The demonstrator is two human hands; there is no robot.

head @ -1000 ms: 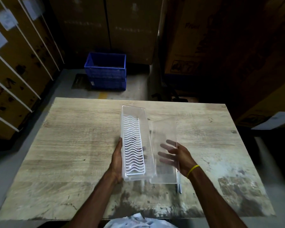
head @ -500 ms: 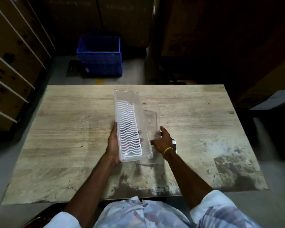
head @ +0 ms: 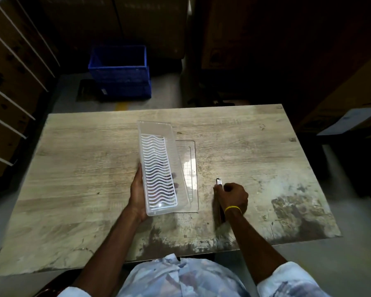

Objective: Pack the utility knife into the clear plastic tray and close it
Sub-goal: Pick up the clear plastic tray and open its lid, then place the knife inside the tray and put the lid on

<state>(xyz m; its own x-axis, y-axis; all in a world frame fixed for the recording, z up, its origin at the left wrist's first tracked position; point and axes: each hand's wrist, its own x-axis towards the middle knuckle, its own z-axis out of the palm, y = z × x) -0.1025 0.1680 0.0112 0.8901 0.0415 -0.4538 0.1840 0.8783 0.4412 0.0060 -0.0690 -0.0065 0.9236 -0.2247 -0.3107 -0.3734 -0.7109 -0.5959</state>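
A long clear plastic tray (head: 156,133) with a white wavy insert lies lengthwise at the middle of the wooden table (head: 77,168). My left hand (head: 138,194) grips its near left side, fingers reaching under it. The tray's flat clear lid (head: 191,155) lies on the table just right of the tray, partly under its edge. My right hand (head: 231,195) is closed over the utility knife (head: 219,181), a thin dark tool lying on the table right of the lid. Only its metal tip and a dark strip beside my wrist show.
A blue plastic crate (head: 120,71) sits on the floor beyond the table's far edge. Cardboard boxes stand behind it and at the left and right. The table top is worn and stained near its front right corner (head: 298,211).
The lid went from my right hand down flat onto the table beside the tray. My right hand then moved right and closed on the utility knife. My left hand stayed on the tray.
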